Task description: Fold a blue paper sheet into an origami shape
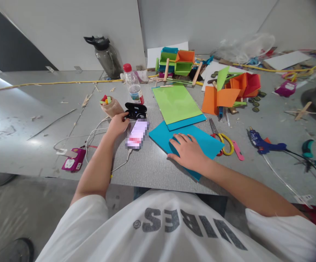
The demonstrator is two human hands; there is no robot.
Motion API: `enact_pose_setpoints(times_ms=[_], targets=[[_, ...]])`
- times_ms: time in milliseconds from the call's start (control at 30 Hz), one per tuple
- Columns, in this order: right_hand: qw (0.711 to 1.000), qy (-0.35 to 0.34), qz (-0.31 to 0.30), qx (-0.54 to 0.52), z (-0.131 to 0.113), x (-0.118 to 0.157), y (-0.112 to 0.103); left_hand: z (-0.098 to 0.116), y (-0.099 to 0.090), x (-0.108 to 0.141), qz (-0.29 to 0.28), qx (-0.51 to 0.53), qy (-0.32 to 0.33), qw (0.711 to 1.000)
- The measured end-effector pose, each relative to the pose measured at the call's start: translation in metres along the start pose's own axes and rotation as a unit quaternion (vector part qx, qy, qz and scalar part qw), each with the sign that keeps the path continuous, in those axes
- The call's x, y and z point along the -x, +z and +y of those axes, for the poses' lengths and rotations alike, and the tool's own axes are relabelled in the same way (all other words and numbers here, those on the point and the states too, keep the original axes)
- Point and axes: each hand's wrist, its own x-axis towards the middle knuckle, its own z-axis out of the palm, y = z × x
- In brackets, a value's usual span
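Observation:
My left hand (119, 124) is at the left end of an open black earbud case (135, 111), its fingers bent together against the case; anything between the fingertips is too small to make out. Just below the case lies a phone (138, 134) with a lit, blurred screen and a white cable. My right hand (186, 150) rests flat, fingers spread, on a blue sheet (208, 140). Behind that sheet, a light green sheet (176, 103) overlaps another blue one.
Scissors (227, 144) and a blue glue gun (265, 142) lie to the right. A bottle with a red cap (133, 85), a dark jug (107, 60) and coloured paper boxes (176, 62) stand behind. A purple power block (74, 160) with cables sits at left.

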Motion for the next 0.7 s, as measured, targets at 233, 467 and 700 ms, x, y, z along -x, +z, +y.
enact_pose_setpoints(times_ms=[233, 467, 700], targets=[[0.999, -0.033, 0.015, -0.006, 0.012, 0.002, -0.010, 0.003, -0.002, 0.002, -0.002, -0.012, 0.001, 1.000], [0.999, -0.027, 0.008, -0.019, 0.032, -0.018, -0.030, 0.003, -0.003, 0.003, -0.002, -0.017, -0.002, 1.000], [0.997, 0.050, 0.050, 0.013, 0.074, -0.107, -0.061, 0.005, -0.003, 0.005, -0.011, -0.003, -0.010, 1.000]])
